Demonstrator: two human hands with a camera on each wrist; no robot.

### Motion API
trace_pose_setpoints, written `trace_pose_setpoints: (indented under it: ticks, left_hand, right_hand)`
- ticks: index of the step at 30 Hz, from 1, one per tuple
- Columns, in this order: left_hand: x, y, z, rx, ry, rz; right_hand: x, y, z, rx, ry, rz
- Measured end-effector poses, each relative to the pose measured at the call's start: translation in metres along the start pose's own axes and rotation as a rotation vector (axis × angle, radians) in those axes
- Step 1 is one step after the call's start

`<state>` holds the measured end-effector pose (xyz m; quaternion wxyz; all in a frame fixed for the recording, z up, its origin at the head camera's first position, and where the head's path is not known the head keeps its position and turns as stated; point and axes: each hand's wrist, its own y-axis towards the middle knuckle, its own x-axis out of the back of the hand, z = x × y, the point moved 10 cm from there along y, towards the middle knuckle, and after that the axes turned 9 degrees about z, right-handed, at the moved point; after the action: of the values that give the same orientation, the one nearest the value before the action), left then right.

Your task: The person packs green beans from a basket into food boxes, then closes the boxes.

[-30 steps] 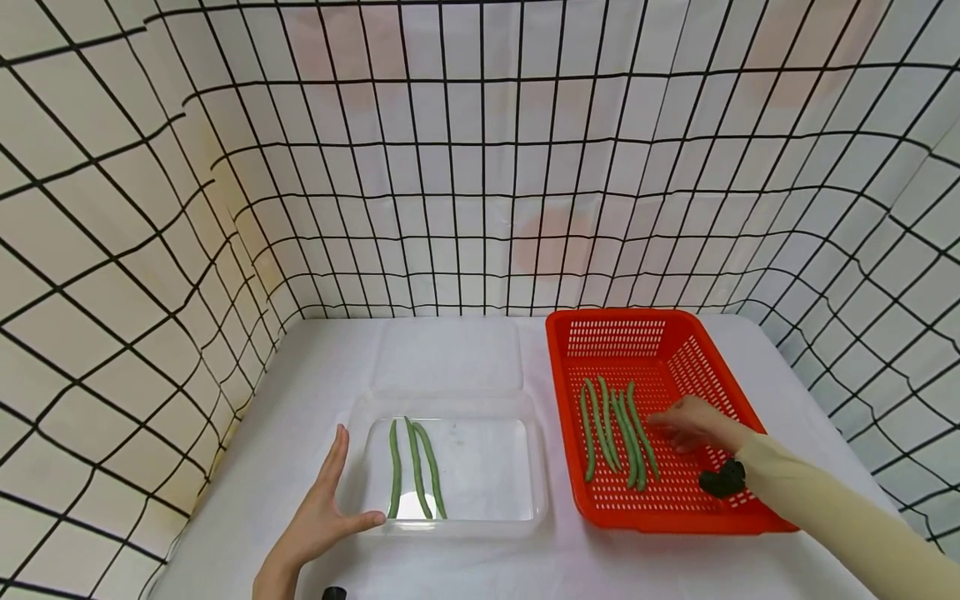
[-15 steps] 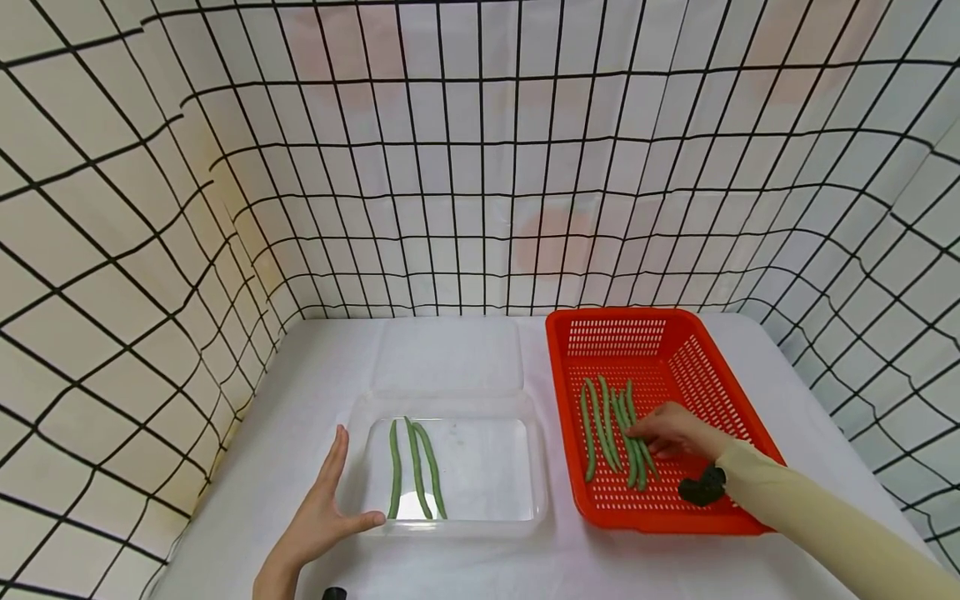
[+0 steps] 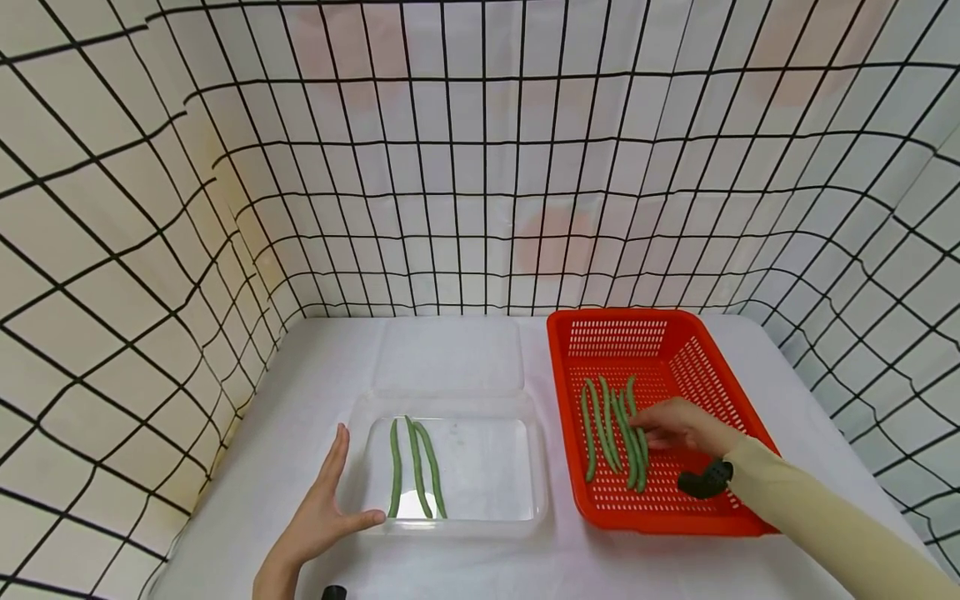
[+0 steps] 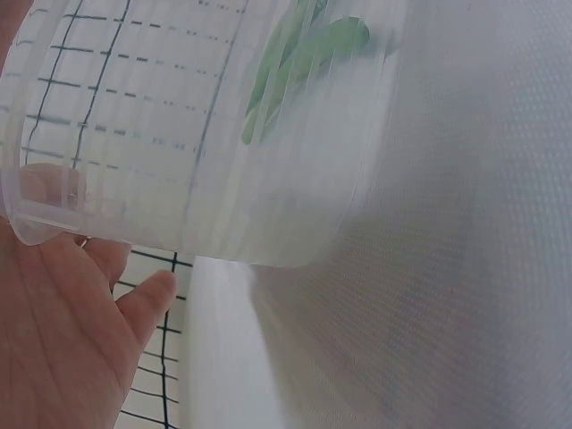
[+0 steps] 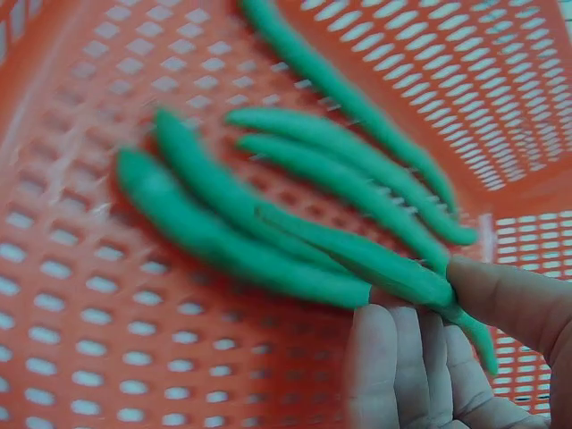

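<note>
In the head view my right hand [image 3: 684,423] reaches into a red plastic basket [image 3: 564,392]. Its thumb and fingers pinch one green bean [image 5: 384,264], which hangs at a slant over the other green beans [image 5: 223,228] in the right wrist view. To the left, a clear plastic box [image 3: 491,527] with 3 green beans [image 3: 417,467] stands on the table. My left hand [image 3: 322,512] is at the box's left side, fingers straight and thumb spread along the near left corner. In the left wrist view, part of that hand [image 4: 63,322] lies against the box's rim.
A clear flat lid [image 3: 447,354] extends behind the box. White cloth [image 3: 480,562] covers the table. Black wire mesh [image 3: 483,196] encloses the back and sides. Dark wrist cameras sit at both wrists, the right one [image 3: 705,481] over the basket.
My right hand has moved left inside the basket to the rightmost bean and now pinches it. That bean has shifted and lifted slightly. The left hand and box have stayed in place.
</note>
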<state>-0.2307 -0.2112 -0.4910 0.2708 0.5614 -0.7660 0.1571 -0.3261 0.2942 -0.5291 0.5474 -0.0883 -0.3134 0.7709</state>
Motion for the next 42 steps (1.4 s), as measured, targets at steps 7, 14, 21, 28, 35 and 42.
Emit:
trace_pose_setpoints:
  ticks: [7,14,21,28,35,42]
  left_hand:
    - [0.001,0.000,-0.001,0.002,0.005,-0.006]
    - [0.001,0.000,-0.001,0.001,0.001,-0.004]
    - [0.000,0.000,0.001,0.000,-0.011,0.003]
    - [0.000,0.000,0.001,0.004,-0.010,-0.001]
    - [0.000,0.001,0.003,0.012,-0.014,0.001]
    - [-0.001,0.000,0.000,0.001,-0.017,0.001]
  right_hand:
    - [-0.008,-0.008,0.027,0.080,0.106,0.078]
    - [-0.037,-0.008,0.060,0.114,0.186,0.136]
    - [-0.078,-0.007,0.097,0.147,0.152,0.118]
    - [-0.128,0.000,0.127,0.187,0.115,0.160]
    - [-0.192,0.013,0.130,0.154,0.086,0.253]
    - [-0.240,0.018,0.126,0.160,0.045,0.356]
